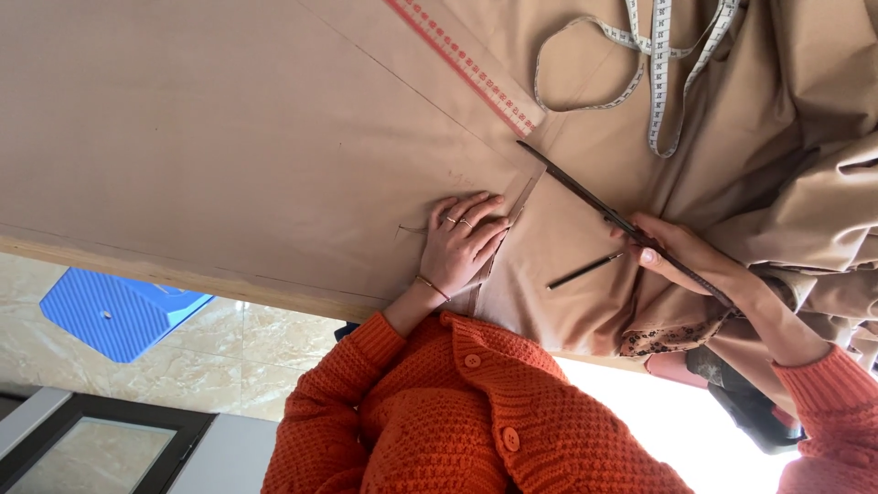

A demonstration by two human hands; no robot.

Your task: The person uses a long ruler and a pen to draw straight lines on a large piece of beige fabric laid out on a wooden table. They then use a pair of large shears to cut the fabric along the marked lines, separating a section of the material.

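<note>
Orange knitted sleeves (476,412) fill the near side of our view, and past them we work on tan cloth (229,137) spread over a wooden table (183,276). Our left hand (462,242) lies flat on the cloth near the table's front edge, fingers (476,212) loosely spread and pressing down just beside a cut line. Our right hand (686,256) closes around the handle end of long dark shears (594,201); the fingers are curled on the grip, and the blades run from them toward the far side, their tip just short of a red-marked ruler (462,64). Between our hands a dark pencil (583,271) lies on the cloth, touching neither. A white measuring tape (654,73) loops near the far edge. A blue ribbed box (114,311) sits on the marble floor.
</note>
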